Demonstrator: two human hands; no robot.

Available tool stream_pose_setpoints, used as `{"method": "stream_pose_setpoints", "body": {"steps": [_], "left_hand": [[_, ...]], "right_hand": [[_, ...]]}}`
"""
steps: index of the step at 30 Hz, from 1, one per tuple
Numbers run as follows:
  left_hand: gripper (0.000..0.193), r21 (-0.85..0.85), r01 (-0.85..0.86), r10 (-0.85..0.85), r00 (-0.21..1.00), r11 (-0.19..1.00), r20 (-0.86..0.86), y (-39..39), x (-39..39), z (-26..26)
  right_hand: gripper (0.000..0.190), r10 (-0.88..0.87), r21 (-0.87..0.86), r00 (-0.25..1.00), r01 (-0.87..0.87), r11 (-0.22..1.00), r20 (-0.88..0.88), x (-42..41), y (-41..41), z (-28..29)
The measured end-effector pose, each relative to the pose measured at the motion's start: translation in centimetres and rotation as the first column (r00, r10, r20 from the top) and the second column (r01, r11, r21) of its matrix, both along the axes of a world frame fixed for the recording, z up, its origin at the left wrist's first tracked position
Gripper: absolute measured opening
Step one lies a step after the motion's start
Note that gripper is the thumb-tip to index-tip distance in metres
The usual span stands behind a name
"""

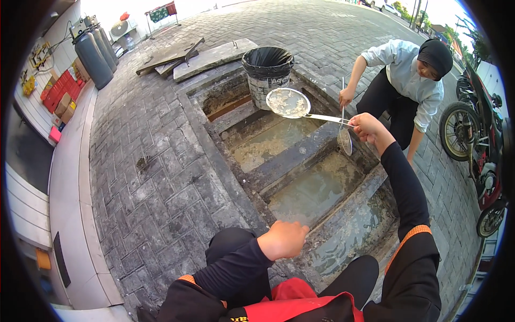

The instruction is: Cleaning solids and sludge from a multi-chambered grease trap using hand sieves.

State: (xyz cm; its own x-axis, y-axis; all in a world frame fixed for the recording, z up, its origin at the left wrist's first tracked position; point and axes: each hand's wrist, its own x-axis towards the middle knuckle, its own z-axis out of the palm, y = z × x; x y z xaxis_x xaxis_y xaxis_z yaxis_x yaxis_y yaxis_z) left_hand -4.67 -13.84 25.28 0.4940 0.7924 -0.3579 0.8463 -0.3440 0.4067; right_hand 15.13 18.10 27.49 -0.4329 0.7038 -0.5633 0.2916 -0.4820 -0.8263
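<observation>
My right hand (367, 128) grips the end of the wire handle of a round mesh skimmer (288, 103). Pale, wet scum lies in its bowl, which hangs over the far part of an open pit beside a bucket (263, 86) lined with a black plastic bag. My left hand (285, 240), fingers curled, is over the pit's near edge; nothing shows in it, and its underside is hidden. Below lie murky water compartments (314, 189) with floating scum, split by concrete dividers (295, 147). A second strainer (345, 141), in another person's hand, hangs at the pit's right side.
A co-worker (406, 76) crouches at the right edge of the pit. Concrete cover slabs (215, 60) lie on the paving beyond it. A motorcycle (472, 137) is parked at right. Tall grey tanks (93, 58) stand by the building at left.
</observation>
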Motion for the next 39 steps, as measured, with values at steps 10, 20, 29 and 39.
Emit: {"method": "stream_pose_setpoints", "body": {"steps": [10,20,29,39], "left_hand": [[0.034,-0.002,0.106,-0.106,0.994,0.994,0.033,5.2,-1.3,-1.7],[0.03,0.09,0.251,-0.266,0.926,0.964,0.267,12.7,-0.6,-11.2],[0.043,0.186,0.346,-0.392,0.84,0.92,0.376,16.9,0.3,-16.8],[0.047,0.154,0.11,-0.155,0.935,0.982,0.319,17.3,-2.2,-10.4]], "right_hand": [[0.016,-0.219,0.055,0.976,0.219,0.974,-0.005,-18.0,13.9,4.8],[0.019,-0.567,0.168,0.799,0.598,0.784,-0.199,-33.3,20.1,-0.4],[0.012,-0.705,0.091,0.673,0.734,0.673,-0.224,-34.8,21.1,-4.8],[0.016,-0.54,0.802,0.84,0.284,0.525,0.055,-34.7,20.3,-6.4]]}}
